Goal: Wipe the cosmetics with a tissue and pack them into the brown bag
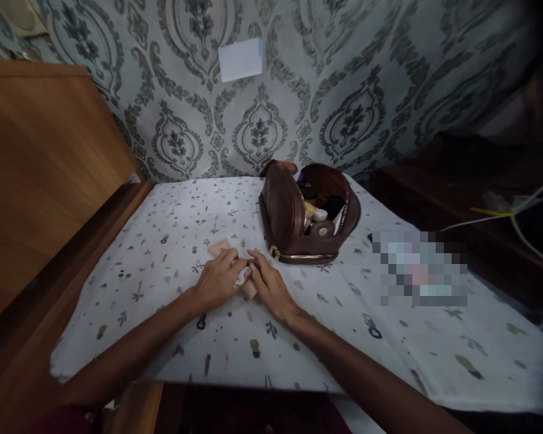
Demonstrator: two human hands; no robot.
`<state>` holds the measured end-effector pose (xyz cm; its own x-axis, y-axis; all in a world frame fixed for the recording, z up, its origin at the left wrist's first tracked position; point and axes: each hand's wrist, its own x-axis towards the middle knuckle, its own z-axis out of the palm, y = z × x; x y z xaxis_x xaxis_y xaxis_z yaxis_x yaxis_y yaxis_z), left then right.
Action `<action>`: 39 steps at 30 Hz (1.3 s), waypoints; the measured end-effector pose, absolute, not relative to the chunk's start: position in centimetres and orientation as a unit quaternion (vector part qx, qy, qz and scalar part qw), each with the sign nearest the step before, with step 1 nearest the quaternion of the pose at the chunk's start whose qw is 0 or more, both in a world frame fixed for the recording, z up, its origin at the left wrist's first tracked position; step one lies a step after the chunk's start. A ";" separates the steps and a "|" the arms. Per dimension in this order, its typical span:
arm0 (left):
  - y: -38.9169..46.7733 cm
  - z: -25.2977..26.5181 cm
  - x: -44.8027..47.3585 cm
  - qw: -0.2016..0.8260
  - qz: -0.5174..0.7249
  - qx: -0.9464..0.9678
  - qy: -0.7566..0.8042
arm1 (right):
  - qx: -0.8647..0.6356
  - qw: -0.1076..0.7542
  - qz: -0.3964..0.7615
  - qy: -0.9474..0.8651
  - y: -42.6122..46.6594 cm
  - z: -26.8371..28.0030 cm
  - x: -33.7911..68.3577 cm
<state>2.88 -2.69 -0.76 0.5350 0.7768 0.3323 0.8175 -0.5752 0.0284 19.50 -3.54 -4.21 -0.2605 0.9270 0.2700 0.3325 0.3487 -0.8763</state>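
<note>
My left hand (220, 277) lies over a flat, peach-coloured piece (218, 247) on the patterned tablecloth, its fingers bent and closed. Beside it my right hand (271, 286) leans in, fingertips meeting those of the left. Between the two hands shows something small and white (241, 276), too small to name. Another peach-coloured end (250, 289) pokes out below the fingers; I cannot tell whether it belongs to the same piece. Just beyond my right hand stands a brown cosmetic bag (283, 205), unzipped, with a white-capped jar (320, 214) and other items inside.
The white printed tablecloth (163, 337) covers the table. A blurred-out rectangular object (420, 268) lies to the right. A wooden panel (40, 175) rises at the left, the patterned wall (226, 129) behind. Pale cables (531, 247) hang at the far right.
</note>
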 end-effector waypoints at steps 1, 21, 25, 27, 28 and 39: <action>-2.3 -0.9 2.5 0.053 -0.168 -0.870 -0.460 | -0.441 0.406 0.357 -0.716 -3.5 -3.8 19.7; -3.8 -0.9 2.7 -0.015 -0.361 -0.876 -0.319 | -0.445 0.315 0.323 -0.774 -3.2 -2.6 20.8; -4.0 -1.1 3.2 -0.002 -0.248 -0.939 -0.238 | -0.428 0.315 0.321 -0.784 -3.1 -3.2 21.1; -4.1 -0.5 2.7 -0.015 -0.173 -0.957 -0.234 | -0.429 0.321 0.328 -0.778 -3.1 -3.3 21.1; -4.2 -0.2 2.3 -0.023 -0.140 -0.961 -0.235 | -0.429 0.326 0.333 -0.774 -3.0 -3.4 21.1; -4.0 -0.2 -0.3 -0.047 -0.193 -0.948 -0.249 | -0.430 0.336 0.386 -0.744 -2.5 -3.6 21.2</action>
<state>-0.33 -3.98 -0.18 0.8013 0.4900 0.3432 0.4537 -0.8717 0.1852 21.18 -2.53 -3.56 -0.4054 0.8985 0.1685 0.3805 0.3335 -0.8625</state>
